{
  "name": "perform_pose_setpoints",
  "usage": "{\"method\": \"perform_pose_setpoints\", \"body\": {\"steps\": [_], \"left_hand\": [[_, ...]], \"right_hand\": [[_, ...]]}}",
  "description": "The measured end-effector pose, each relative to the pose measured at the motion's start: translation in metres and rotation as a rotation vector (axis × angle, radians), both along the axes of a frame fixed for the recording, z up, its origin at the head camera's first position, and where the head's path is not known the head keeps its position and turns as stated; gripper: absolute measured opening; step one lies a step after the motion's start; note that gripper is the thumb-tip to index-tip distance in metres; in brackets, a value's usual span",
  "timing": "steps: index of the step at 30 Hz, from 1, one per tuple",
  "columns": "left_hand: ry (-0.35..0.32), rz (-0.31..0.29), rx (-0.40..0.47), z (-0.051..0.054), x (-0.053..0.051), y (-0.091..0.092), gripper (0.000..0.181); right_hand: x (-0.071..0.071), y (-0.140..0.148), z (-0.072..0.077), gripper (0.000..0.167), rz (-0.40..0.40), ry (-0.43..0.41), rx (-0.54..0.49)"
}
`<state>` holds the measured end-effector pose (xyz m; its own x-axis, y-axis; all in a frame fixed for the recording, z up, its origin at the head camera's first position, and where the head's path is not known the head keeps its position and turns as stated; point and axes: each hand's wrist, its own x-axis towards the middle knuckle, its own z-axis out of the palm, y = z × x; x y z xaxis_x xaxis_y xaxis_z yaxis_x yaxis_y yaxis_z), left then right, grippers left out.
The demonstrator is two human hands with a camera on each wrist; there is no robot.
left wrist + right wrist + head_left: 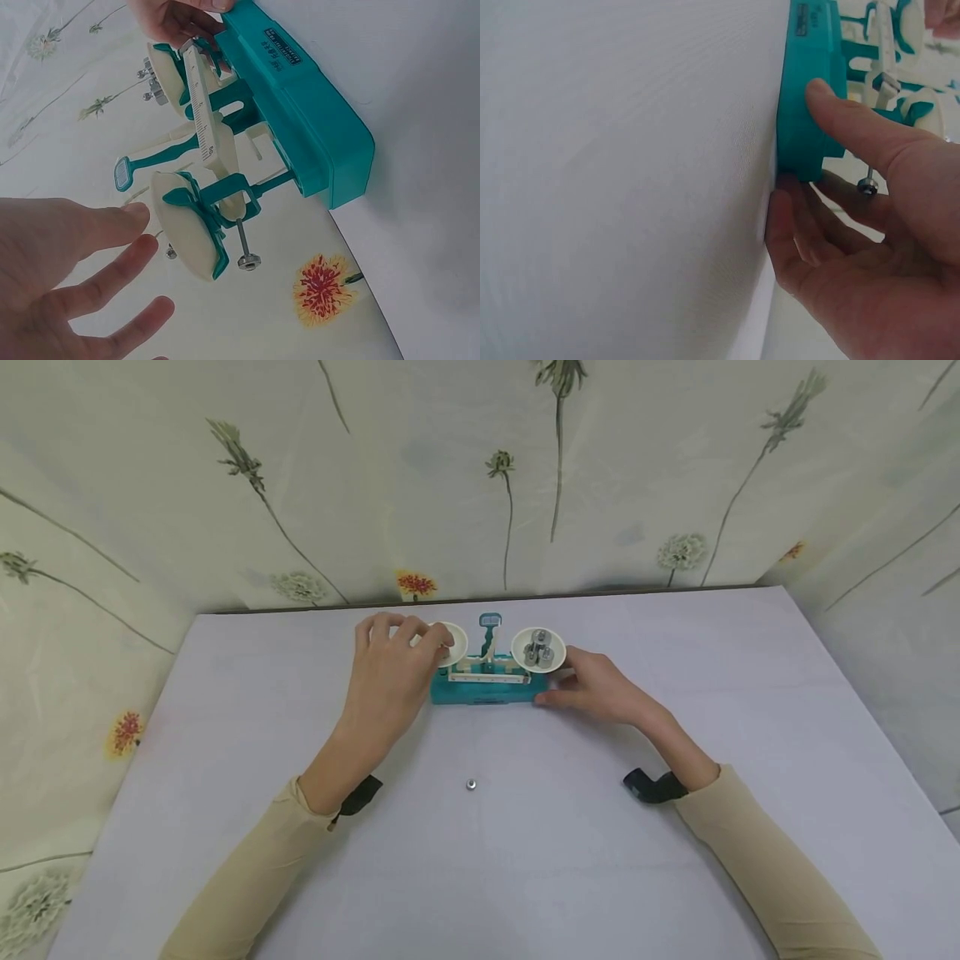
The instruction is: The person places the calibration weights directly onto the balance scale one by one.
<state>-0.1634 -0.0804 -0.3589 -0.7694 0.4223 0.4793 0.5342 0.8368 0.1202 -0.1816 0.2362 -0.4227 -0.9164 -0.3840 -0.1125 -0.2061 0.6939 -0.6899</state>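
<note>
A teal and cream balance scale (489, 690) stands at the back of the table. My left hand (393, 664) is over its left pan (459, 643). In the left wrist view, the thumb and index fingertip come close together beside that pan, with nothing visible between them; a small metal piece (171, 253) shows at the pan's inner side. My right hand (596, 685) grips the right end of the teal base (808, 127), thumb on its front and fingers around the end. Several metal weights (540, 649) sit in the right pan (517, 652).
A small metal piece (471, 785) lies on the white table (480, 877) in front of the scale. Behind the table's back edge hangs a flowered curtain (450, 485). Dark wrist-worn devices (654, 786) sit under both wrists.
</note>
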Motion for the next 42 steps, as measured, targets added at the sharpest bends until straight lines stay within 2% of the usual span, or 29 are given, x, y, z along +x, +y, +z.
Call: {"method": "perform_pose_setpoints", "body": {"steps": [9, 18, 35, 42], "left_hand": [[0.031, 0.001, 0.004, 0.0, 0.003, -0.001, 0.005], [0.032, 0.0, -0.016, 0.001, 0.007, -0.001, 0.008], [0.054, -0.033, -0.069, 0.002, 0.027, 0.003, 0.01], [0.049, -0.06, -0.083, -0.001, 0.035, 0.003, 0.009]], "right_hand": [[-0.001, 0.0, 0.0, 0.075, 0.005, -0.004, -0.003], [-0.002, 0.0, 0.001, 0.075, 0.001, -0.007, 0.005], [-0.002, 0.001, 0.0, 0.078, 0.006, 0.003, 0.001], [-0.002, 0.001, -0.001, 0.079, 0.005, -0.005, -0.002]]}}
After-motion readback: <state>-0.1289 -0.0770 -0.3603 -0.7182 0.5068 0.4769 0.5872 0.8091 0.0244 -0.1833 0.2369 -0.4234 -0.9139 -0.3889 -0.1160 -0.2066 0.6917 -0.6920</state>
